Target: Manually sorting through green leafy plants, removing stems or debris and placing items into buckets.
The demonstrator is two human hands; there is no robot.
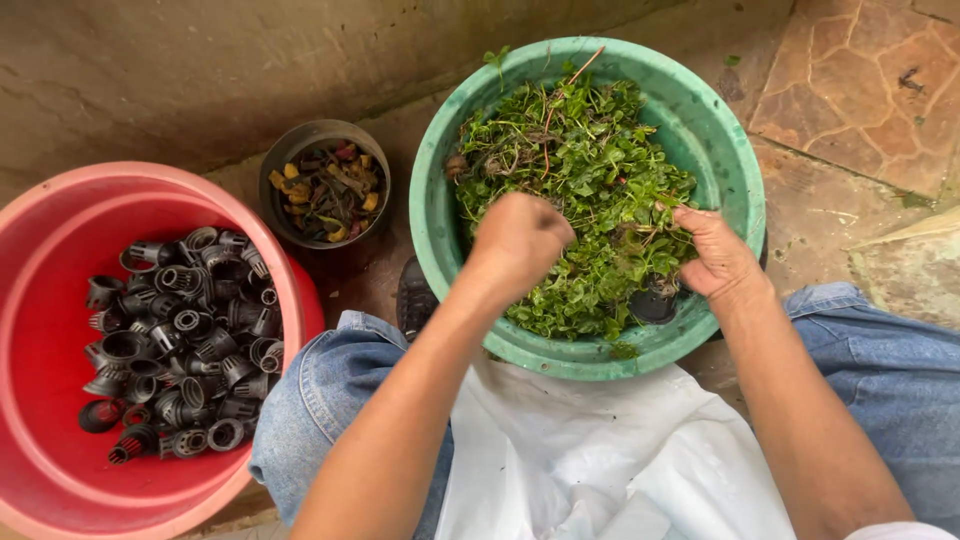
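**Both hands deep in the greens**

You sit over a green basin heaped with leafy greens, both arms reaching forward into it. Your left hand is balled into a fist, knuckles up, resting on the middle of the heap; whether stems are caught inside it cannot be made out from above. Your right hand lies at the heap's right edge, close to the basin wall, its fingers pinched on a small tuft of leaves and stalks.

The greens spread away from you, their bulk lying ahead and between the two hands, so the left hand sits nearer the thick of the pile and the right nearer the rim. A small dark cup shows among the leaves just below your right hand, near the basin's near edge.

To your left a red tub holds a pile of black net cups. Between tub and basin stands a small dark pot of yellow and brown scraps. A white bag lies across your lap, just under the basin's near rim, over blue jeans. The floor is stone.
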